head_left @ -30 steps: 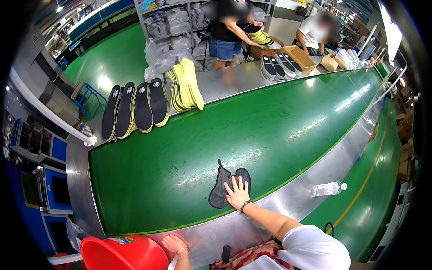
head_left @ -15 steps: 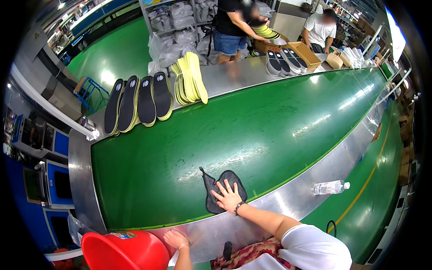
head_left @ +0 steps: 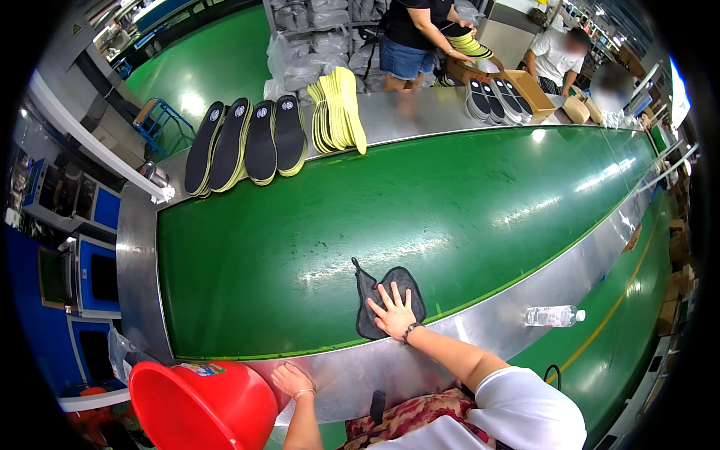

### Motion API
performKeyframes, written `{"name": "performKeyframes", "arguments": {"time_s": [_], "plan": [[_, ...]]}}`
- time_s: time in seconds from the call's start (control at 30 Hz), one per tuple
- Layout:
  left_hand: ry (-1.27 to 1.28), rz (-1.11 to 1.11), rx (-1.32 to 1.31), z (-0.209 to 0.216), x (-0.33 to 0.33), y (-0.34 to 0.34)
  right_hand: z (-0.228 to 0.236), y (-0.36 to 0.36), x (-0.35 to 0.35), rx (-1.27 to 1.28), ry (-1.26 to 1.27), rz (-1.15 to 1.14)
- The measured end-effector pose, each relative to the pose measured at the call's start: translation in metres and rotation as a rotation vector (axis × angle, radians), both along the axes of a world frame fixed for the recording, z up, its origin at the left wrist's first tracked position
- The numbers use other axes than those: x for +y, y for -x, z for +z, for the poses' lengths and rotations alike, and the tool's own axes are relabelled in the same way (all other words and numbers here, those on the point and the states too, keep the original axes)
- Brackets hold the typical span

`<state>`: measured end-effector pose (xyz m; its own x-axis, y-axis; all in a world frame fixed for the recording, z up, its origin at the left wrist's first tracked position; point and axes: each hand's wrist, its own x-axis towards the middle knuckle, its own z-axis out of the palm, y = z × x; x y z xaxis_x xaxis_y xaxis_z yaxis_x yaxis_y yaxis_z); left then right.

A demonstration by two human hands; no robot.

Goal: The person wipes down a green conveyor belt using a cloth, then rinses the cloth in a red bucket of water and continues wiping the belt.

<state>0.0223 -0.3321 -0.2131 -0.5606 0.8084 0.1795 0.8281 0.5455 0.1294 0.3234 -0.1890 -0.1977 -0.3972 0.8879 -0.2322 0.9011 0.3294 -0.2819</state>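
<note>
My right hand (head_left: 392,311) lies flat with spread fingers on a black cloth (head_left: 409,289), which has a small hanging loop at one corner. The cloth rests on the green belt surface (head_left: 315,225), close to its near edge. A dark bracelet circles that wrist. On the near metal ledge (head_left: 345,382), my left hand (head_left: 289,380) rests beside a red plastic bucket (head_left: 217,409). Its fingers look loosely extended on the metal, with nothing visible in them. A light bracelet is on the left wrist.
Along the far ledge stand stacks of black insoles (head_left: 259,142) and yellow-green insoles (head_left: 337,112), with more insoles (head_left: 495,101) beside a cardboard box (head_left: 531,94). A clear plastic bottle (head_left: 551,316) lies on the near ledge to the right. Two people work across the belt.
The whole view has shifted slightly, so the far insoles sit higher in it. My right hand stays on the cloth and my left hand stays on the ledge.
</note>
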Motion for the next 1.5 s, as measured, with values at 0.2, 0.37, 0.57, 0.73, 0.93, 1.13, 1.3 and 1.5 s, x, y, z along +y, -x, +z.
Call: {"name": "performKeyframes", "arguments": {"time_s": [0.2,0.37,0.57,0.73,0.93,1.13,1.3,1.5], "plan": [[-0.005,0.018,-0.004,-0.005,-0.001,0.004,0.000,-0.008,0.003,-0.006,-0.014,0.014],[-0.009,0.002,-0.014,-0.004,-0.002,0.003,0.002,-0.015,0.003,-0.011,0.024,0.003],[-0.040,0.007,-0.035,-0.006,-0.003,0.005,0.002,-0.017,0.000,-0.030,-0.001,-0.020],[-0.044,0.015,-0.046,-0.008,-0.003,0.003,-0.001,-0.011,-0.007,-0.050,-0.014,-0.074],[-0.041,0.024,-0.076,-0.005,0.000,0.000,-0.005,0.015,-0.021,-0.006,-0.007,-0.014],[-0.047,0.017,-0.051,-0.011,-0.003,0.004,0.000,0.018,-0.021,0.024,-0.006,-0.049],[-0.059,0.005,-0.062,-0.010,0.000,0.002,0.001,0.015,-0.020,0.028,-0.001,-0.086],[-0.076,0.003,-0.080,-0.005,-0.003,0.002,-0.003,0.017,-0.019,0.041,-0.028,-0.097]]}}
